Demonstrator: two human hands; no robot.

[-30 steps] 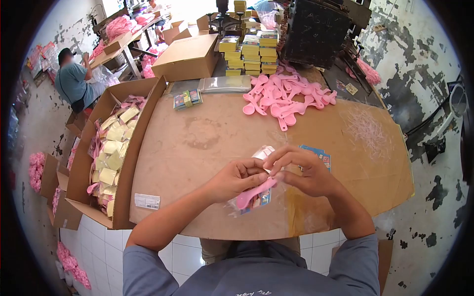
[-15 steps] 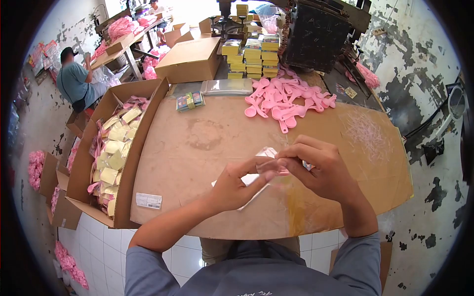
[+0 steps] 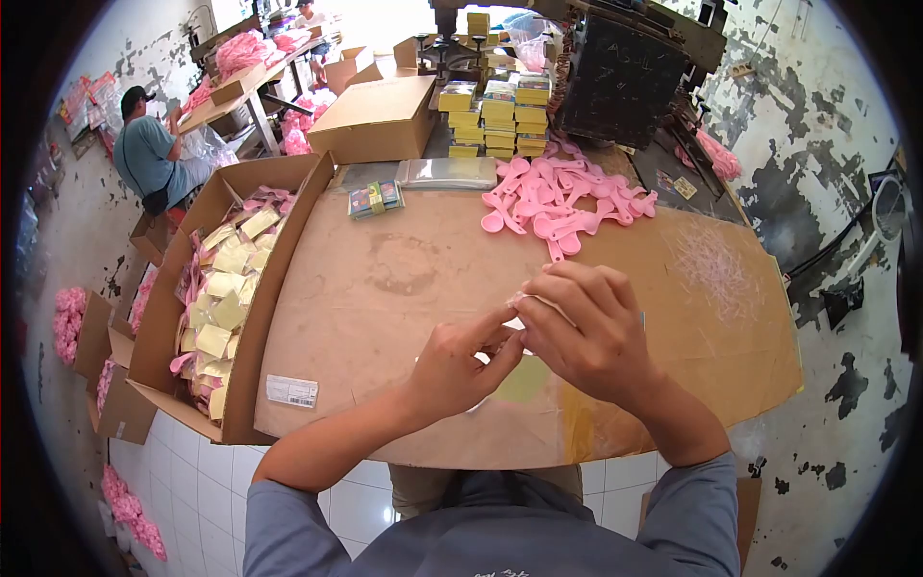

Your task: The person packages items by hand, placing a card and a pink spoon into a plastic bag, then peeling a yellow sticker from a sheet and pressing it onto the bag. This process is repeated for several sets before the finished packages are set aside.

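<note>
Over the cardboard-covered table (image 3: 394,317), my left hand (image 3: 468,361) and my right hand (image 3: 586,332) meet with their fingertips close together. Both are pinched on a small, clear, whitish piece (image 3: 516,306); its shape is mostly hidden by the fingers. Beneath them, a pale green round patch (image 3: 522,381) shows on the table, with bits of something white around it, partly covered by my left hand. Beyond my hands lies a heap of pink plastic spoons (image 3: 567,197).
A long open carton (image 3: 159,370) of packed pink items stands at the left. Stacked card packs (image 3: 500,115), a closed box (image 3: 375,120) and a black machine (image 3: 620,77) are at the back. Clear thin strips (image 3: 716,269) lie at the right. A person (image 3: 146,159) sits at the far left.
My right hand has moved slightly left and turned, and both hands' fingertips have come closer together. The pink and clear item seen between them is now mostly hidden. A pale green patch now shows below.
</note>
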